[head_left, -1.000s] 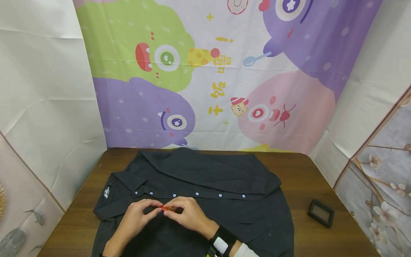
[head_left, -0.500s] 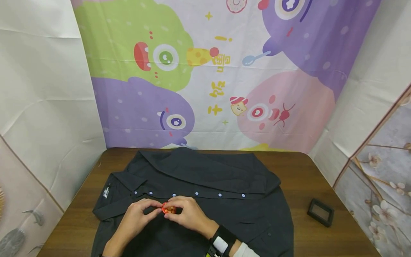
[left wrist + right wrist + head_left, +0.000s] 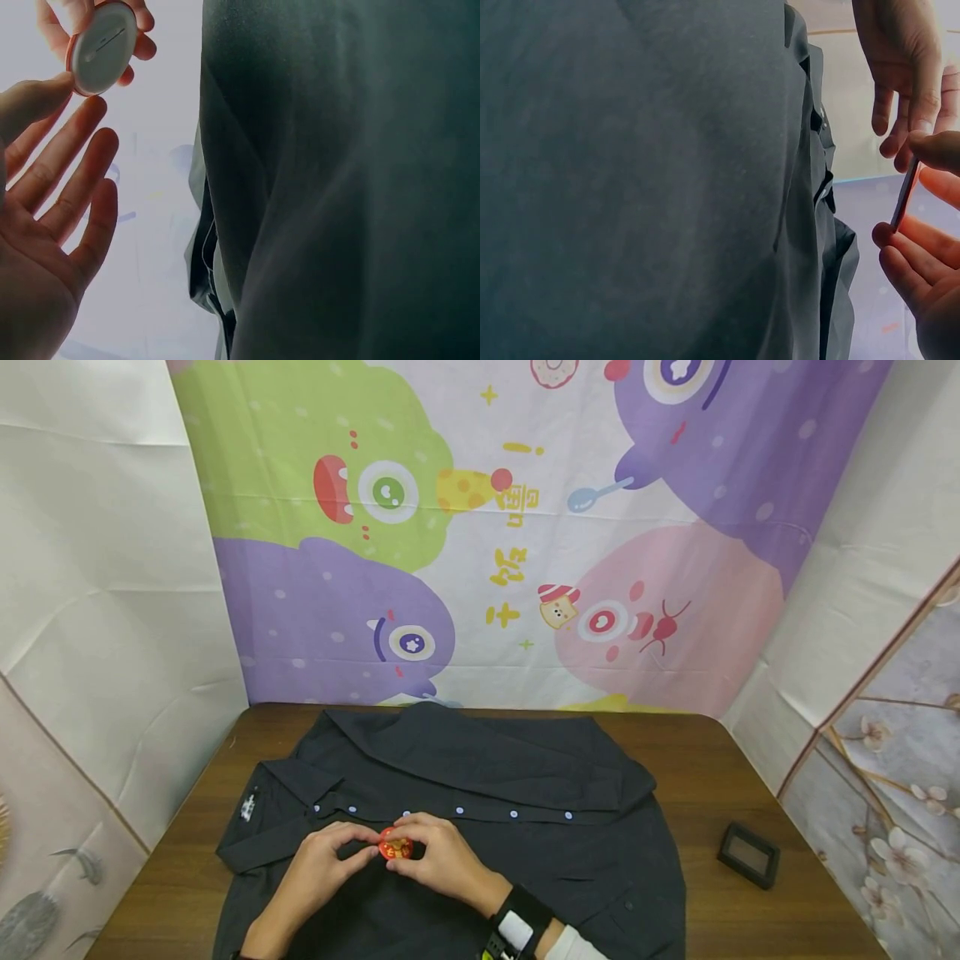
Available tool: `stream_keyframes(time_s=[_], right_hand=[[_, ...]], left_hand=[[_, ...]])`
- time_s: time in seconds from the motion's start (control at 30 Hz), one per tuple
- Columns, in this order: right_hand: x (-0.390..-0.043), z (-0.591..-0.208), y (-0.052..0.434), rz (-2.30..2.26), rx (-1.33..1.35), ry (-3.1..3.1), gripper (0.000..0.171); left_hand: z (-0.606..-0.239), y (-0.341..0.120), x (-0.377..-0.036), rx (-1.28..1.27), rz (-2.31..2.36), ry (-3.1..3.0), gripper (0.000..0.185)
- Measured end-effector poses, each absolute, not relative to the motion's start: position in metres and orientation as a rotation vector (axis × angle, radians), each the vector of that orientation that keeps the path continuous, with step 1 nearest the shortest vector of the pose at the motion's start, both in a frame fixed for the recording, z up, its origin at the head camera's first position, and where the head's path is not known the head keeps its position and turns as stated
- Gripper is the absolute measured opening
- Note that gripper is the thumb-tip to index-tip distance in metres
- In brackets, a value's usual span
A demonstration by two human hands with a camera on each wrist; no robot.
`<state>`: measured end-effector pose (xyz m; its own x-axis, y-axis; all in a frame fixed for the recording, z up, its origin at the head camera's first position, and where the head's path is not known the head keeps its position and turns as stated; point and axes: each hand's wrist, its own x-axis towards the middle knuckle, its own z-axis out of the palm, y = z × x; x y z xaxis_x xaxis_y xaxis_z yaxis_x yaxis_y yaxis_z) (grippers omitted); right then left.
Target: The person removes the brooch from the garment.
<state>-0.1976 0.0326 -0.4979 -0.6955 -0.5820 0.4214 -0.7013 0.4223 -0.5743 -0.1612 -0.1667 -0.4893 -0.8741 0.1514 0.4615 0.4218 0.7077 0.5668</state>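
A small round red badge [image 3: 395, 844] is pinched by my right hand [image 3: 447, 862] just above a dark button-up shirt [image 3: 525, 777] spread flat on the wooden table [image 3: 712, 760]. In the left wrist view the badge [image 3: 101, 46] shows its white back. In the right wrist view the badge [image 3: 904, 196] is edge-on between thumb and fingers of my right hand [image 3: 922, 262]. My left hand [image 3: 328, 862] faces it with fingers nearly straight, one fingertip [image 3: 34, 97] touching the badge's rim. Both hands hover near the shirt's row of pale buttons [image 3: 460, 811].
A small black box [image 3: 748, 857] lies on the table at the right, near the edge. A colourful cartoon cloth [image 3: 487, 527] hangs behind the table, and white sheets close in both sides. A black band with a white tag [image 3: 517, 925] sits on my right wrist.
The badge has turned from nearly edge-on to show its red face towards the head camera. Both hands have stayed in almost the same spot over the shirt.
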Motion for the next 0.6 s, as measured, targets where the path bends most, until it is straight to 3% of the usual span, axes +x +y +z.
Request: stream_keyframes(time_s=[0.6], right_hand=[[-0.1969, -0.4956, 0.0388, 0.968, 1.175, -2.517, 0.028]], left_hand=[[-0.4901, -0.1654, -0.1618, -0.372, -0.967, -2.63, 0.015]])
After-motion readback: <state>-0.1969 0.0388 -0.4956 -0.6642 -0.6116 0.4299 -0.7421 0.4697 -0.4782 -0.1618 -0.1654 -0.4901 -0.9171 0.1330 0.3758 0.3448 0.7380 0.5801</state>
